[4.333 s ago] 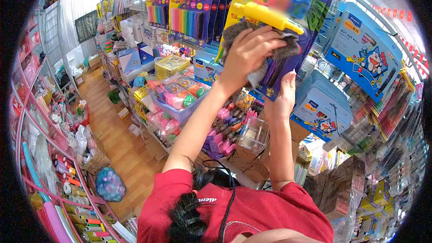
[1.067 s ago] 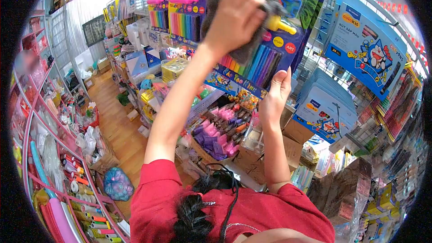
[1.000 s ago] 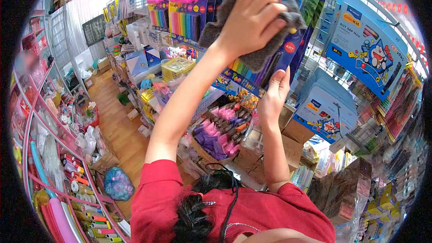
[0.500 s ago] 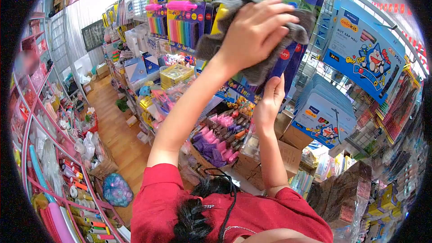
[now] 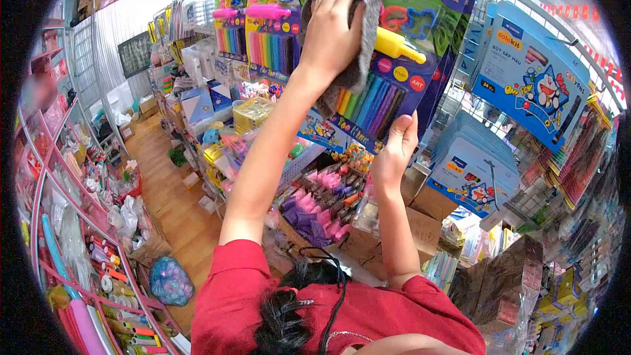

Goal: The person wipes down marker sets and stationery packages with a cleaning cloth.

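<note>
My left hand (image 5: 332, 33) presses a grey cloth (image 5: 370, 6) against the left part of a hanging modelling clay set (image 5: 411, 59), its fingers closed on the cloth. Coloured clay sticks, a yellow roller and plastic cutters show through the front of this pack. At the pack's lower edge, my right hand (image 5: 396, 146) grips it with the thumb in front; the other fingers are mostly hidden behind. Similar clay sets (image 5: 271, 20) hang just to the left.
Blue crayon boxes (image 5: 532, 79) hang at the right, with more blue boxes (image 5: 470, 174) below. Under my arms sits a basket of pink and purple packets (image 5: 312, 207). A pink rack (image 5: 49, 158) lines the left side, beside a wooden floor aisle (image 5: 177, 207).
My left hand has moved left and slightly up with the cloth, uncovering the roller, cutters and clay sticks. My right hand stays at the pack's lower edge.
</note>
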The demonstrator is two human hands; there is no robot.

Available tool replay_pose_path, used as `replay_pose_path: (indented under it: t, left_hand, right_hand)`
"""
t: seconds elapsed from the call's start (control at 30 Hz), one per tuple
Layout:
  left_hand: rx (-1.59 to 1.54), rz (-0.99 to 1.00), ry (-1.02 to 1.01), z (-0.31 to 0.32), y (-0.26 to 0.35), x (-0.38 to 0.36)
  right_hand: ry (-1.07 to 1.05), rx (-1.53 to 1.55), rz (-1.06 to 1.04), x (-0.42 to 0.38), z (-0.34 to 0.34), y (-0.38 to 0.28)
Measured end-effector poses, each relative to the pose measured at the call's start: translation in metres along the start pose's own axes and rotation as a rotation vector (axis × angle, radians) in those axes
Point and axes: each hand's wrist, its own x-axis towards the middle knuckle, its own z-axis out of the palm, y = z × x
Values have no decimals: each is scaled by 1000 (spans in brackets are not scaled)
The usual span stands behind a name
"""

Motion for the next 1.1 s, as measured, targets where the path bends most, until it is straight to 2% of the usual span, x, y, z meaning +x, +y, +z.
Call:
replay_pose_path:
  t: [0.07, 0.17, 0.23, 0.3, 0.33, 0.4, 0.43, 0.53, 0.57, 0.6, 0.67, 0.73, 0.77, 0.8, 0.87, 0.9, 1.0, 1.07, 1.1]
  left_hand:
    - [-112, 178, -66, -5, 23, 12]
    - [-194, 243, -132, 0, 43, 27]
    - [-195, 349, -164, 1, 39, 38]
    - [-142, 314, -130, 13, 17, 48]
    - [-98, 295, -106, 12, 9, 52]
    - [-49, 184, -259, -6, -6, 62]
    - [-53, 87, -133, -1, -16, 56]
    - [-4, 10, -97, -5, -4, 47]
    - [-29, 109, -63, -7, 8, 48]
    - [-137, 177, -180, -10, 19, 53]
    - [-363, 233, -172, -2, 45, 53]
    - [-438, 279, -246, 1, 54, 59]
    - [-411, 277, -213, 2, 52, 61]
    - [-257, 299, -77, 6, 46, 59]
    - [-292, 186, -185, 15, 30, 66]
    - [-244, 196, -112, 15, 33, 65]
    - [-232, 143, -137, 7, 40, 66]
    - [-268, 185, -81, 5, 41, 65]
    - [-286, 201, -88, 5, 34, 66]
  right_hand:
    - [-10, -77, 1, -2, 2, -4]
    - [10, -134, 111, -7, 0, 0]
    - [42, -165, 70, -6, 2, 1]
    - [123, -230, -77, -4, 7, 0]
    - [112, -167, -57, -3, 6, 0]
    - [85, -39, -17, -3, 1, -2]
    - [60, -104, 10, -4, -6, 0]
    - [29, -161, -98, -5, -3, -8]
    - [36, -188, -79, -5, -2, -10]
    - [40, -216, -60, -5, -2, -11]
    - [29, -234, -12, -6, -3, -10]
    - [14, -209, 13, -5, -5, -9]
    - [12, -195, 12, -5, -5, -10]
    - [20, -176, -16, -4, -2, -17]
    - [45, -125, -20, -3, -2, -17]
    - [61, -93, 2, -1, -4, -12]
    - [26, 87, 87, 5, -10, -11]
    - [15, 192, 137, 5, -14, -11]
    - [35, 102, 129, 7, -19, -9]
